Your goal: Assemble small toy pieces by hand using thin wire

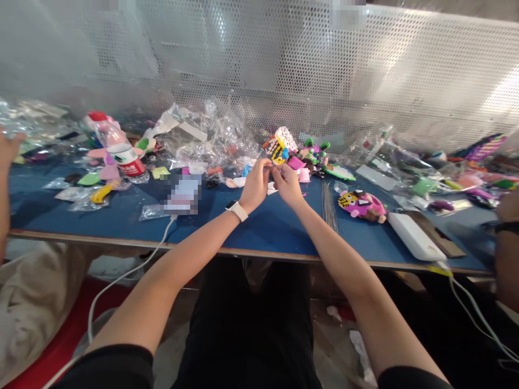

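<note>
Fingertips of my left hand and my right hand meet over the middle of the blue table. Both are closed in a pinch, and whatever lies between them is too small or hidden to make out. Just beyond the fingers is a yellow and black striped clay figure with a white speckled top. Pink clay pieces lie close to my right hand. A small white piece shows between my wrists. To the right is a bundle of thin wires, with a pink and yellow clay figure beside it.
Clear plastic bags are heaped along the perforated metal panel. On the left stand a red-labelled bottle and a cabled phone. A white power bank lies right. Other people's arms reach in at both sides.
</note>
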Motion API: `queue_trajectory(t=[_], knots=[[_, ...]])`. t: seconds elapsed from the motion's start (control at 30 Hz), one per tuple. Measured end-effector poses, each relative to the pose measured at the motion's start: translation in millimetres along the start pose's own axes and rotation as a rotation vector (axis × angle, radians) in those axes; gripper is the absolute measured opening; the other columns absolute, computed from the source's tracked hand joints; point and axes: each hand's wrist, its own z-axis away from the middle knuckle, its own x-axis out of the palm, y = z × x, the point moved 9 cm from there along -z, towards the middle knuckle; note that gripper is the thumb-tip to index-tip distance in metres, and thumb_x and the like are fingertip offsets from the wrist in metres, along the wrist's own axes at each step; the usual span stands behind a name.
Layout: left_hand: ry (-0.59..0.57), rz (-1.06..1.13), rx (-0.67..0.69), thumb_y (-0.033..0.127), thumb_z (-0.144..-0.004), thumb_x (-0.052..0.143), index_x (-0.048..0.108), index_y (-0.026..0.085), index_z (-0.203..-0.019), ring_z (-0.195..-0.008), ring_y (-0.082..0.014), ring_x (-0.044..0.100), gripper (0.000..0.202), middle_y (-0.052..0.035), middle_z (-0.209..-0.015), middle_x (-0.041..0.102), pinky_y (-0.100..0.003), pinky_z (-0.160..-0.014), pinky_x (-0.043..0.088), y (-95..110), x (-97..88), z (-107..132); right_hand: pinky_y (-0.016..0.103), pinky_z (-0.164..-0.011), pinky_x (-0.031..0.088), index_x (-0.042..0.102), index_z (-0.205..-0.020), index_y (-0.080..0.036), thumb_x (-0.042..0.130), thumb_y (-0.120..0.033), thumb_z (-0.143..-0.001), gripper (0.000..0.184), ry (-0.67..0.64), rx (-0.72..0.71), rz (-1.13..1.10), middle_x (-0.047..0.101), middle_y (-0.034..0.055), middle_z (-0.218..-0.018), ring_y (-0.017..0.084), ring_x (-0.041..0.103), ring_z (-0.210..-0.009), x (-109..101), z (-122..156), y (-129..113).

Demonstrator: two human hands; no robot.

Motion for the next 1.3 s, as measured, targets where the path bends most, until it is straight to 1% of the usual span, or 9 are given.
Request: queue_trajectory(t=[0.13,0.33,0.5,0.63,0.8,0.9,1.13,1.27,1.3], knots=[[-0.027,0.019,0.021,0.021,-0.112,0.047,0.053,0.023,-0.121,-0.109,-0.0209,0.072,0.011,-0.0095,-0.115,0.074,-0.038,-0.097,0.058,-2,-2.3,-2,0.029,-0.049,0.034,0.056,-0.099,-0.026,0.051,-0.079,-0.1,0.053,-0.008,0.006,0.005,0.048,-0.0042,-0.062,0.014,0.045,-0.052,1,0,2],[-0.045,0.004,0.039,0.018,-0.111,0.049,0.055,0.022,-0.125,-0.11,-0.0208,0.074,0.016,-0.0105,-0.117,0.075,-0.038,-0.096,0.058,3,-3.1,-4,0.032,-0.057,0.042,0.06,-0.107,-0.025,0.048,-0.064,-0.108,0.04,0.043,-0.057,0.086,0.049,-0.0021,-0.067,0.016,0.049,-0.059,-5,1,-5],[-0.037,0.01,0.001,0.018,-0.109,0.051,0.056,0.023,-0.125,-0.107,-0.0216,0.075,0.017,-0.0101,-0.112,0.076,-0.039,-0.094,0.059,-1,-4.9,-5,0.034,-0.06,0.041,0.06,-0.105,-0.025,0.054,-0.056,-0.107,0.031,0.044,-0.142,0.18,0.048,-0.0023,-0.067,0.017,0.047,-0.058,-8,7,-24],[-0.039,0.023,-0.029,0.018,-0.108,0.052,0.057,0.024,-0.125,-0.103,-0.0211,0.075,0.018,-0.0087,-0.108,0.076,-0.038,-0.092,0.06,-4,-4.2,-6,0.035,-0.063,0.044,0.062,-0.109,-0.024,0.054,-0.05,-0.108,0.027,0.018,-0.178,0.268,0.051,-0.0017,-0.066,0.018,0.052,-0.059,-11,9,-34],[-0.103,0.14,-0.064,0.016,-0.108,0.049,0.054,0.023,-0.128,-0.095,-0.0178,0.075,0.022,-0.0065,-0.1,0.075,-0.033,-0.084,0.06,-6,1.1,-8,0.037,-0.071,0.048,0.065,-0.106,-0.024,0.06,-0.039,-0.105,0.016,-0.037,-0.205,0.311,0.057,0.0016,-0.073,0.021,0.061,-0.07,-14,9,-42],[-0.141,0.164,-0.046,0.014,-0.106,0.051,0.055,0.023,-0.126,-0.093,-0.0171,0.075,0.022,-0.0059,-0.099,0.076,-0.032,-0.085,0.06,-5,0.6,-10,0.036,-0.068,0.046,0.064,-0.106,-0.025,0.06,-0.038,-0.104,0.014,-0.031,-0.184,0.289,0.057,0.001,-0.073,0.02,0.057,-0.066,-14,8,-41],[-0.212,-0.125,0.054,0.006,-0.099,0.059,0.064,0.02,-0.116,-0.1,-0.0225,0.074,0.022,-0.0086,-0.107,0.077,-0.036,-0.088,0.058,-4,-2.1,-11,0.031,-0.057,0.037,0.063,-0.098,-0.023,0.059,-0.052,-0.104,0.03,-0.027,-0.08,0.139,0.057,0.0002,-0.072,0.015,0.049,-0.061,-9,-2,-21],[-0.229,-0.258,0.131,0.019,-0.101,0.069,0.069,0.02,-0.101,-0.103,-0.0254,0.07,0.002,-0.0083,-0.103,0.075,-0.04,-0.094,0.056,0,-2.5,-10,0.031,-0.059,0.039,0.062,-0.091,-0.022,0.06,-0.052,-0.103,0.033,-0.017,-0.105,0.159,0.06,0.0013,-0.076,0.015,0.051,-0.065,-13,-6,-20],[-0.229,-0.262,0.149,0.022,-0.102,0.069,0.07,0.02,-0.1,-0.102,-0.0254,0.07,0.003,-0.0082,-0.101,0.075,-0.04,-0.095,0.055,1,-3.0,-10,0.031,-0.06,0.04,0.062,-0.091,-0.022,0.06,-0.051,-0.103,0.032,-0.014,-0.123,0.165,0.061,0.0017,-0.077,0.015,0.052,-0.065,-14,-6,-22]])
